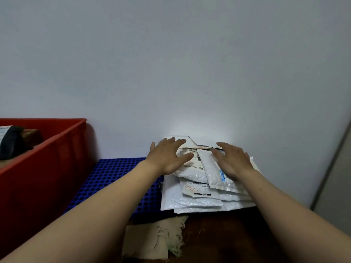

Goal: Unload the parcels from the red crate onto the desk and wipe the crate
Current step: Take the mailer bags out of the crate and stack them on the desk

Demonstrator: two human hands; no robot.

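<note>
head cam, from my remote seat: both hands out flat over the parcels (191, 198), a pile of white mailers stacked on the desk (237, 236) against the wall (171, 63). left hand (167, 156) has fingers straight and spread wide, over the top-left mailer. right hand (234, 160) is likewise wide, gripping nothing, over the top-right one w/ a blue label. can't tell if the palms press or just touch. the pile overlaps a blue perforated mat (114, 177). red crate (47, 168) stands at far left, well apart from the pile, w/ a dark wrapped parcel (15, 143) inside. a frayed beige cloth (152, 242) lies at the desk's near edge, just below the pile.
</note>
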